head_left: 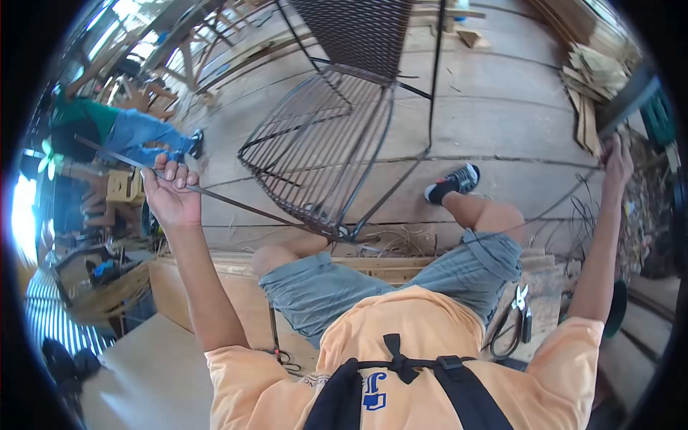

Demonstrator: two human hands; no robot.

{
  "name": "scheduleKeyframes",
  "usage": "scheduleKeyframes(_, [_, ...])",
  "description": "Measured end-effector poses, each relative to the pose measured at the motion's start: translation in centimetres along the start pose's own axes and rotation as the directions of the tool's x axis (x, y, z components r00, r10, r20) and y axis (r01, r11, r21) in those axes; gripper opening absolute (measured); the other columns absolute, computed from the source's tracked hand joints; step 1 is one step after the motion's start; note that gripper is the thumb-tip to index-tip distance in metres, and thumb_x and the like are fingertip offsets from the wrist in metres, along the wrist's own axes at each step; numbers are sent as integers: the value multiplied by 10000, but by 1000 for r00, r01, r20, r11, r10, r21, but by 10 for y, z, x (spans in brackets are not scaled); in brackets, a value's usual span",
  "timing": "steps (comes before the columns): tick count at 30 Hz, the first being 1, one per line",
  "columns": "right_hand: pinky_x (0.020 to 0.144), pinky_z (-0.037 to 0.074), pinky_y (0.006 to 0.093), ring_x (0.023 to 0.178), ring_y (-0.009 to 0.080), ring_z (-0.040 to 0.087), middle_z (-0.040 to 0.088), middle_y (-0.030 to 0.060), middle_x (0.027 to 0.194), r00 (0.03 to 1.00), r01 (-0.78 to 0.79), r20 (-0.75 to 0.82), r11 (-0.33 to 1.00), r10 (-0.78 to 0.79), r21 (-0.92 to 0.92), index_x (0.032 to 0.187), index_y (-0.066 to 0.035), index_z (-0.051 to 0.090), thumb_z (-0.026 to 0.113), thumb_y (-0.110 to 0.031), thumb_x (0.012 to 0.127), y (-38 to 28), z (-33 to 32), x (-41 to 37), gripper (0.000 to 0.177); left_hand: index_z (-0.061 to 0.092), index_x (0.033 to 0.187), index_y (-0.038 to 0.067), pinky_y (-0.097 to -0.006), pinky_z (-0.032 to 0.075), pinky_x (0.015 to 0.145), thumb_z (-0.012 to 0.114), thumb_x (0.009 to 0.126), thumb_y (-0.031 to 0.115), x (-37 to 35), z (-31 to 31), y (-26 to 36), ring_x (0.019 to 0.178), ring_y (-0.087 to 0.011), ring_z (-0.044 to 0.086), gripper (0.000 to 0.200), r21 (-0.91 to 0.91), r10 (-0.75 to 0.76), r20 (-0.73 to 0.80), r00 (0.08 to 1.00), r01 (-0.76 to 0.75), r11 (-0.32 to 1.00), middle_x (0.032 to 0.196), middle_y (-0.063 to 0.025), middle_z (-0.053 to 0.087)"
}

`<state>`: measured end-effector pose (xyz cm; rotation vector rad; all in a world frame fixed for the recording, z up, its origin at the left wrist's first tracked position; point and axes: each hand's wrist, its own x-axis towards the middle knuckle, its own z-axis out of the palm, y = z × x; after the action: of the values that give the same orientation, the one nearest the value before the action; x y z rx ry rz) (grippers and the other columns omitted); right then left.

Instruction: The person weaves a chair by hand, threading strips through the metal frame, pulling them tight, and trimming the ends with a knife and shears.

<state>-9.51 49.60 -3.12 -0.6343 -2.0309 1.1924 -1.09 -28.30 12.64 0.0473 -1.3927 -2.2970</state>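
Note:
My left hand (174, 193) is raised out to the left, its fingers curled over a long dark flat weaving strip (247, 208). One end of the strip sticks out past the fingers; the other side runs down to the chair's front edge. A metal-framed chair (315, 154) stands in front of my legs, with a woven brown back and spaced strips across its seat. Far out to the right, my right hand (618, 159) has its fingers pinched together on a thin dark strand (566, 197), which leads back toward my knees.
Snips (522, 304) and scissors (282, 355) lie on either side of me on the wooden bench (172, 287). Wood scraps (591, 86) are piled at the right. Another person in a green top and jeans (140, 132) is at the left. Plank flooring (494, 107) surrounds the chair.

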Motion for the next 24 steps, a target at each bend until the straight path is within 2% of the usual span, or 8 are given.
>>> scheduleKeyframes(6, [693, 495, 391, 818, 286, 632, 666, 133, 913, 974, 224, 160, 588, -160, -777, 1185, -95, 579, 486, -273, 921, 152, -124, 56, 331, 520, 896, 97, -271, 326, 468, 376, 994, 310, 33, -176, 94, 496, -101, 362, 274, 207, 209, -468, 858, -123, 971, 612, 36, 386])
scheduleKeyframes(10, [694, 485, 379, 820, 269, 616, 654, 122, 913, 987, -129, -20, 727, 156, -674, 1148, -85, 579, 488, -272, 918, 176, -171, 20, 309, 491, 848, 118, -272, 315, 404, 392, 971, 205, 16, -297, 155, 452, -102, 356, 180, 327, 279, -671, 687, -64, 943, 587, 31, 385])
scheduleKeyframes(18, [697, 467, 357, 823, 234, 585, 628, 102, 913, 919, -370, -102, 743, 381, -558, 1073, -66, 580, 493, -270, 912, 169, -212, -22, 275, 461, 757, 117, -287, 329, 354, 408, 908, 143, -55, -332, 238, 393, -129, 357, 162, 449, 392, -849, 354, 91, 889, 533, 15, 389])
scheduleKeyframes(20, [697, 463, 351, 824, 225, 577, 621, 96, 913, 912, -395, -101, 781, 398, -483, 1055, -61, 581, 494, -270, 911, 166, -218, -22, 268, 489, 764, 113, -299, 368, 357, 449, 892, 155, -76, -391, 282, 412, -126, 426, 141, 524, 440, -790, 426, 97, 846, 556, 7, 458])
scheduleKeyframes(21, [698, 460, 348, 824, 221, 573, 618, 94, 913, 907, -409, -95, 803, 411, -433, 1046, -59, 581, 494, -270, 910, 157, -221, -23, 265, 558, 821, 92, -306, 440, 386, 486, 882, 173, -77, -509, 336, 450, -132, 516, 124, 724, 560, -689, 460, 402, 560, 607, -16, 556])
scheduleKeyframes(22, [698, 458, 345, 824, 216, 569, 615, 91, 913, 904, -419, -87, 831, 418, -367, 1036, -56, 581, 495, -269, 909, 155, -226, -18, 263, 598, 868, 83, -291, 495, 522, 484, 880, 180, -85, -503, 357, 601, -149, 585, 150, 634, 521, -662, 539, 774, 6, 735, -59, 613])
scheduleKeyframes(23, [698, 456, 342, 825, 212, 565, 612, 89, 913, 902, -429, -75, 859, 426, -280, 1027, -54, 581, 495, -269, 909, 153, -229, -9, 260, 638, 914, 75, -275, 550, 658, 483, 877, 187, -94, -489, 376, 752, -165, 653, 195, 289, 442, -680, 585, 768, -571, 863, -102, 669])
scheduleKeyframes(24, [699, 454, 339, 825, 208, 562, 608, 86, 913, 901, -432, -53, 885, 430, -170, 1018, -52, 581, 496, -269, 908, 148, -234, -2, 258, 642, 919, 52, -292, 521, 724, 484, 867, 186, -91, -483, 382, 815, -192, 640, 214, 543, 577, -498, 647, 752, -374, 911, -119, 663])
